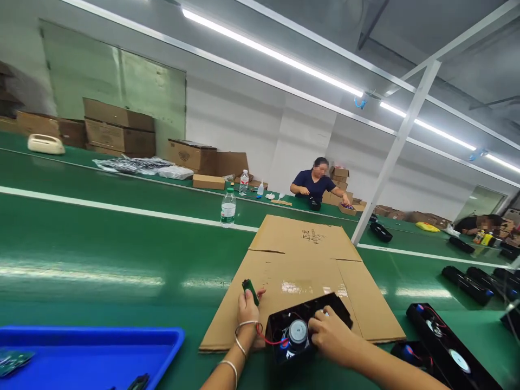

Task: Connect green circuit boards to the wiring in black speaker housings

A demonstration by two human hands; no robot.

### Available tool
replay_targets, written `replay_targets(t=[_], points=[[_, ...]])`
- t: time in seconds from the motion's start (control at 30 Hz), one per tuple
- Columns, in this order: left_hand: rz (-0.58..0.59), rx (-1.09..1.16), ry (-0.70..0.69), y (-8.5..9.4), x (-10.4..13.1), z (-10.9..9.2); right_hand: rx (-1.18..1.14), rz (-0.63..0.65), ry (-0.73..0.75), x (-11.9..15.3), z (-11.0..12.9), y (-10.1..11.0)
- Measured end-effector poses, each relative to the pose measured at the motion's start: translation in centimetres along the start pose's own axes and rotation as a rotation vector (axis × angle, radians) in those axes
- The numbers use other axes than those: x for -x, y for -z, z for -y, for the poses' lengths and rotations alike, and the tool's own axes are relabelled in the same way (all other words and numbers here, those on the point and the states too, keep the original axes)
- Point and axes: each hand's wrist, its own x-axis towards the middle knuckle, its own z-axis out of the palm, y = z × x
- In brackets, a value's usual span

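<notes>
My left hand (248, 311) holds a small green circuit board (251, 291) upright over the flattened cardboard (300, 271). Just right of it, a black open housing (280, 330) rests tilted on the cardboard's near edge, with a round silver speaker (298, 331) and a blue part inside. A red wire (270, 341) runs from the housing toward my left wrist. My right hand (325, 330) reaches into the housing beside the speaker, fingers bent together; what its fingertips touch is hidden.
A blue tray (97, 338) with circuit boards lies at the lower left. More black housings (455, 346) lie at the right. A bottle (228, 208) stands behind the cardboard, left of a slanted white post (396, 154). A person (314, 184) works across the table.
</notes>
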Motion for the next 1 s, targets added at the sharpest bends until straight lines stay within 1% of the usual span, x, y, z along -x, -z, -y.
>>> replay_targets(t=[0.07,0.17,0.23,0.33,0.4,0.47,0.5,0.57,0.63,0.7,0.73,0.8,0.87,0.93,0.97,1.0], points=[[0.027,0.062,0.085,-0.1,-0.2,-0.5,-0.006,-0.010,-0.017,2.9,3.0,-0.6],[0.070,0.128,0.181,0.0,-0.2,-1.5,-0.011,-0.133,-0.063,6.4,7.4,-2.7],[0.107,0.172,0.229,0.0,0.1,-2.4,-0.007,-0.200,-0.133,7.8,10.2,-4.4],[0.152,0.229,0.313,0.3,0.9,-3.9,-0.019,-0.185,-0.228,8.8,13.4,-5.8],[0.174,0.254,0.384,1.0,1.9,-4.7,-0.044,-0.169,-0.240,9.1,14.7,-5.5],[0.198,0.276,0.452,2.5,3.1,-5.5,-0.095,-0.149,-0.248,9.5,15.3,-4.2],[0.210,0.289,0.478,3.5,3.8,-5.8,-0.135,-0.134,-0.268,9.7,15.4,-3.2],[0.219,0.309,0.504,6.3,5.6,-6.6,-0.262,-0.094,-0.331,9.8,15.2,-1.0],[0.192,0.318,0.491,9.5,7.7,-7.5,-0.446,-0.085,-0.383,9.3,15.2,1.1],[0.143,0.318,0.462,12.6,10.2,-8.3,-0.619,-0.151,-0.379,7.8,15.9,2.5],[0.125,0.316,0.451,13.9,11.4,-8.5,-0.667,-0.204,-0.369,6.8,16.5,3.0],[0.105,0.308,0.453,16.0,13.7,-8.6,-0.668,-0.277,-0.345,4.3,18.0,3.5],[0.103,0.297,0.478,17.3,15.6,-8.5,-0.611,-0.270,-0.318,1.8,19.4,3.6],[0.105,0.287,0.511,17.9,16.9,-8.3,-0.618,-0.255,-0.306,0.2,20.2,3.7],[0.110,0.287,0.528,18.0,17.4,-8.3,-0.673,-0.280,-0.311,-0.2,20.4,3.8],[0.120,0.293,0.543,18.1,17.8,-8.3,-0.760,-0.342,-0.331,-0.3,20.3,4.1]])
